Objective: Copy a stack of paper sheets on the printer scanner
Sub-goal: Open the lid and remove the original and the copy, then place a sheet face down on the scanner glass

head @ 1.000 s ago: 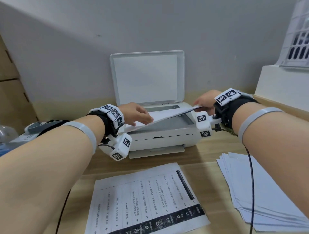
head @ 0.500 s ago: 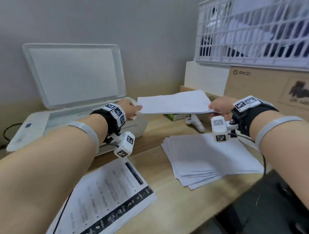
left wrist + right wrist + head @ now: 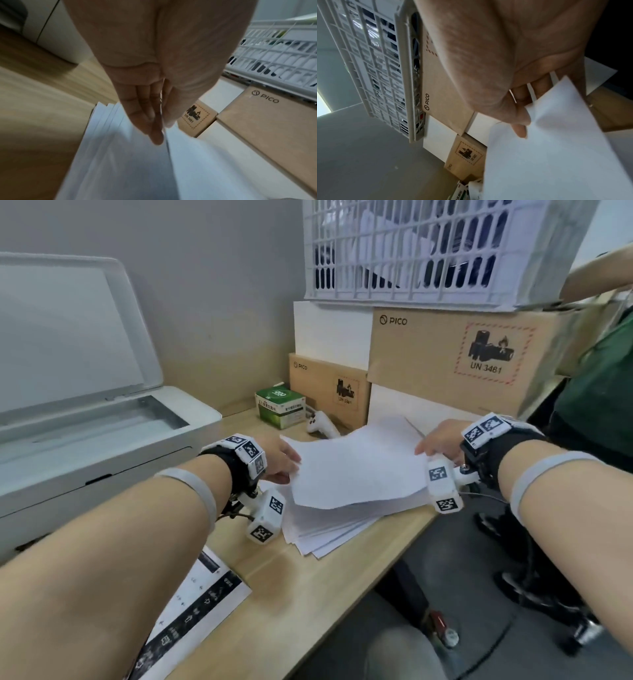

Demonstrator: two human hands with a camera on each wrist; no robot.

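Observation:
The white printer (image 3: 113, 460) stands at the left with its lid (image 3: 68, 337) up and the scanner glass (image 3: 102, 419) bare. A blank paper sheet (image 3: 356, 467) hangs slightly bowed just above the fanned stack of white sheets (image 3: 342, 525) on the desk. My left hand (image 3: 291, 467) pinches the sheet's left edge, and in the left wrist view thumb and fingers (image 3: 154, 129) close on that edge. My right hand (image 3: 423, 448) pinches the right edge. In the right wrist view the thumb (image 3: 518, 116) lies on the sheet (image 3: 556, 148).
A printed sheet (image 3: 202, 594) lies at the desk's near left. Behind the stack are a green box (image 3: 280, 405), a white controller (image 3: 322, 424) and PICO cardboard boxes (image 3: 445, 357) under a white crate (image 3: 411, 248). Another person (image 3: 599, 392) stands at the right, past the desk edge (image 3: 342, 587).
Both hands carried the sheet off the scanner glass, rightwards and down to just over the stack. The view turned right with them.

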